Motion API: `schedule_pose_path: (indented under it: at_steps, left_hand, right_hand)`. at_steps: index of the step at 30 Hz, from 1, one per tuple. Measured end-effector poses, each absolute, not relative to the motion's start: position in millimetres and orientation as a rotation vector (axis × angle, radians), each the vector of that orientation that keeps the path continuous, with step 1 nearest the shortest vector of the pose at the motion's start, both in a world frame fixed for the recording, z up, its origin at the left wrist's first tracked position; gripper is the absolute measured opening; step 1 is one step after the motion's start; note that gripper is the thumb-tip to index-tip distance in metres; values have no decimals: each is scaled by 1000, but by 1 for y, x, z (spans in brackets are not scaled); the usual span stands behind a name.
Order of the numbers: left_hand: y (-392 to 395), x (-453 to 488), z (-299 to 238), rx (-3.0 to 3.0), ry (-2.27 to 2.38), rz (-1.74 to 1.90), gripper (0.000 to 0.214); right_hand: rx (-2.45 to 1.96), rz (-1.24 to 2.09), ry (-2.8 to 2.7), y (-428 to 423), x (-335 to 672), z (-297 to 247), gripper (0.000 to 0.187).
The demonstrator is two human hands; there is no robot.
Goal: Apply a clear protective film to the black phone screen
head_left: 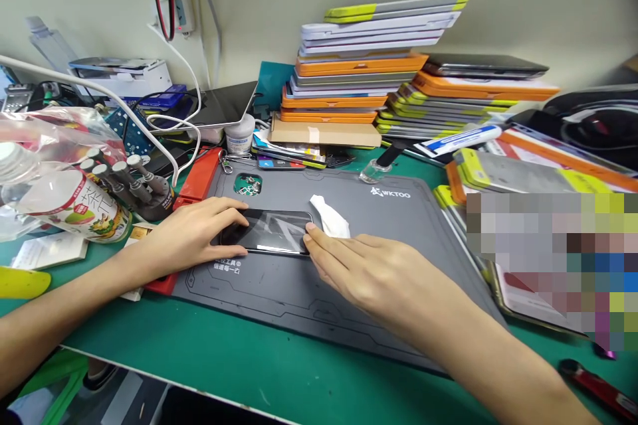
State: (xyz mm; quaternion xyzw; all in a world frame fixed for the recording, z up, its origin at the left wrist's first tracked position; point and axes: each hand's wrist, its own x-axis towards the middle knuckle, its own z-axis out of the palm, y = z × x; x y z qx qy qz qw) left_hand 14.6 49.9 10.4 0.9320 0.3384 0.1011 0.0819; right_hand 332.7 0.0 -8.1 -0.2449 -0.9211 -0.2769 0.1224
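Note:
A smartphone (276,231) with a dark, glossy screen lies flat on a grey work mat (294,292). My left hand (199,232) grips its left end, the thumb along the near long edge and the fingers over the far one. At the other end, the fingertips of my right hand (363,272) are pressed together against the phone's right edge; the underside of that hand is hidden. Just behind my right fingers is a crumpled white wipe (329,218). Small parts lie in a recess (248,184) of the mat beyond the phone.
A stack of orange, white and yellow-edged boxes (349,80) stands behind the mat. A small glass bottle (371,172) is at its far edge. To the left are a screwdriver holder (149,192) and a drink bottle (74,206). A red-handled tool (598,388) lies at right.

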Motion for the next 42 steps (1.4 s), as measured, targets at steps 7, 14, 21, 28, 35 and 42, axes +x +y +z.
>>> schedule_pose_path:
  at_steps: [7, 14, 21, 28, 35, 42]
  left_hand:
    - [49, 15, 10, 2710, 1088, 275, 51]
    - [48, 15, 11, 2644, 1131, 269, 64]
    - [48, 15, 11, 2598, 1196, 289, 58]
    - [49, 15, 9, 2616, 1191, 286, 58]
    - [49, 18, 9, 2663, 1170, 248, 58]
    - [49, 18, 12, 2654, 1190, 233, 61]
  right_hand:
    - [-728, -800, -2651, -1, 334, -2, 30]
    - [-750, -734, -2613, 2, 334, 0, 26]
    - [-794, -721, -2588, 1, 330, 2, 26]
    - [-824, -649, -2571, 1, 329, 6, 26]
    - [-878, -474, -2578, 3, 330, 9, 22]
    - [-1242, 36, -2445, 19, 346, 1, 67]
